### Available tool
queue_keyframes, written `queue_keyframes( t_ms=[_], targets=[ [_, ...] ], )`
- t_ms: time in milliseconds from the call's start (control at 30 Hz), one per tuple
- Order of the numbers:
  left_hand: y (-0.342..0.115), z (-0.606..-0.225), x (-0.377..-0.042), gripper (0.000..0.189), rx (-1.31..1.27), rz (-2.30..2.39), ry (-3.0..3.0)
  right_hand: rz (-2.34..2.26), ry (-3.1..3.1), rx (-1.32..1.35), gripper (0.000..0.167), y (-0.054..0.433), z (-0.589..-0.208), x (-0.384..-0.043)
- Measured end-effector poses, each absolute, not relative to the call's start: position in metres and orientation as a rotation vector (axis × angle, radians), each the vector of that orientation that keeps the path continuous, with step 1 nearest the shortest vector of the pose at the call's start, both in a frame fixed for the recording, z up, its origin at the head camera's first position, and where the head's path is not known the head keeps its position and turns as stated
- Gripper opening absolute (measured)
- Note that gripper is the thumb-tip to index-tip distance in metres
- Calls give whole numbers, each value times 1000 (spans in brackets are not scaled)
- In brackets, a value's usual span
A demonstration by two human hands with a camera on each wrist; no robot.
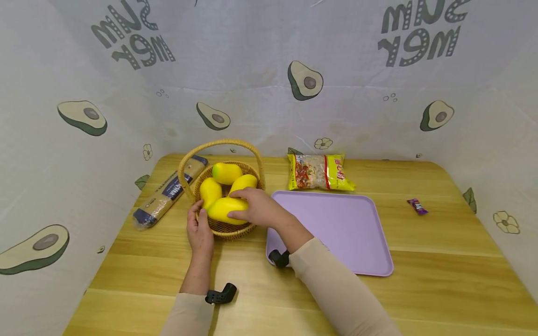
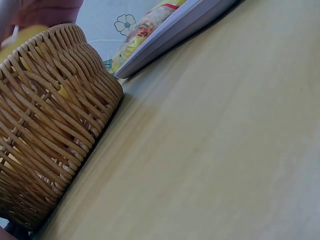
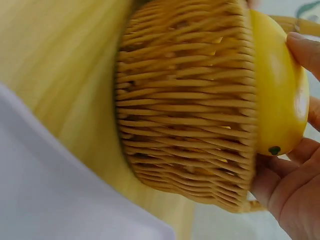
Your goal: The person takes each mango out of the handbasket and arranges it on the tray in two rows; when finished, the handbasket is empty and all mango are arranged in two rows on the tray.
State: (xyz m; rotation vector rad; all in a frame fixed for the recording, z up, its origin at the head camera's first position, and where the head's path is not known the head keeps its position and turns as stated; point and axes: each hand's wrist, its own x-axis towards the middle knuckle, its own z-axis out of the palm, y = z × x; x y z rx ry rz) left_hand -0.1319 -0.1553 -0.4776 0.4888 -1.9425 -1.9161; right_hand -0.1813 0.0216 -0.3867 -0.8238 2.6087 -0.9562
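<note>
Left hand (image 1: 201,233): at the near-left rim of the wicker basket (image 1: 233,233); pinching or merely touching, cannot tell.
Purple tray (image 1: 340,228): right of the right hand, partly under that forearm.
Right hand (image 1: 261,207): thumb and fingers pinching the front mango (image 1: 222,210).
Front mango: in the right hand, at the basket's near side.
Handling: judged light, firm, slippery-smooth; grip across widest girth.
Other mangoes (image 1: 227,173): beyond the right hand, in the basket.
</note>
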Motion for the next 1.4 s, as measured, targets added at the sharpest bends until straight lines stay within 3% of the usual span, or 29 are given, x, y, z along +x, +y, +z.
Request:
queue_keyframes(
  t_ms=[633,900,1133,1400],
  targets=[
    [-158,-478,-129,38,480,-1930,-1946,-1535,2488,-449,62,58,-372,-158],
    [-158,-478,-128,39,499,-1930,-1959,-1468,2414,-542,54,68,-377,-139],
    [-157,-477,-128,38,491,-1960,-1951,-1458,2383,-542,58,93,-381,-135],
    [-157,-476,-129,38,469,-1973,-1943,-1256,2533,-447,71,127,-371,-158]
  ],
)
